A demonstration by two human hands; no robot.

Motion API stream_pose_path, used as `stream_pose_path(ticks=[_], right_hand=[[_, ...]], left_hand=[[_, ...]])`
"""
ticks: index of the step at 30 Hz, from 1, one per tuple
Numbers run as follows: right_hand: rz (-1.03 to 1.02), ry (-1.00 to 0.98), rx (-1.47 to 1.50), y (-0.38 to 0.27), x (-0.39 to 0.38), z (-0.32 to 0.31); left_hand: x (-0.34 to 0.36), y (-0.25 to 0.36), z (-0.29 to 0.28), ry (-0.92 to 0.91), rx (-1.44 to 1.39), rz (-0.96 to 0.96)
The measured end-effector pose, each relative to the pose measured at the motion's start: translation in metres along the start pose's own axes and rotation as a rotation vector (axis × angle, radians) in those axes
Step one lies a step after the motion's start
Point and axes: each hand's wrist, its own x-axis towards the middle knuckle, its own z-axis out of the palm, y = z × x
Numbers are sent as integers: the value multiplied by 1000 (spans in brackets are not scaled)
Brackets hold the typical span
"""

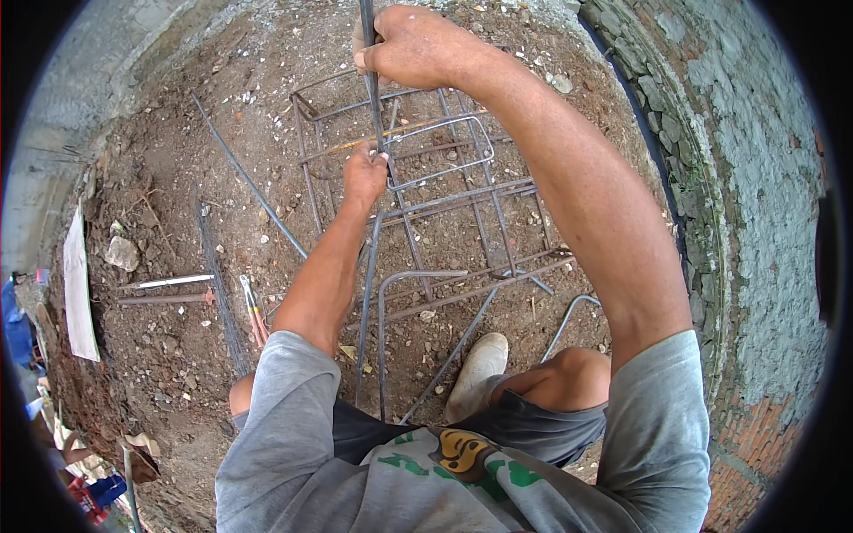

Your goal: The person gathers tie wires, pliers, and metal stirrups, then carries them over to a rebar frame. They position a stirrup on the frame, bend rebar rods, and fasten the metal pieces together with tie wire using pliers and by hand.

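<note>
My right hand (410, 46), raised at the top of the view, is closed around a dark metal bar (377, 111). The bar runs down to my left hand (365, 180), whose fingers are closed at a bent, rounded steel rod loop (487, 139). The loop juts out to the right of that hand. Its grip partly hides where the bar and loop meet. Below both hands lies a rectangular cage of rusty steel rods (484, 192) on the dirt.
Pliers with red handles (255, 322) and a bundle of thin wire (213, 266) lie at left. Bent rods (382, 338) lie near my shoe (478, 377). Farther left are a rock (123, 254) and a pale board (78, 293). A rough wall (755, 213) borders the right.
</note>
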Motion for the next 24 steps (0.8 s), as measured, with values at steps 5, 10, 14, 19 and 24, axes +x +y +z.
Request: stream_pose_path(ticks=[5, 10, 14, 19, 24], right_hand=[[-14, 5, -36, -6, 4, 1], [76, 138, -72, -16, -12, 4], [127, 230, -15, -40, -22, -10], [76, 210, -18, -42, -7, -12], [-2, 176, -134, -35, 12, -1]], left_hand=[[3, -1, -2, 51, 153, 40], [-3, 19, 0, 79, 352, 60], [12, -4, 0, 57, 178, 7], [21, -18, 3, 46, -21, -58], [12, 1, 9, -13, -208, -115]])
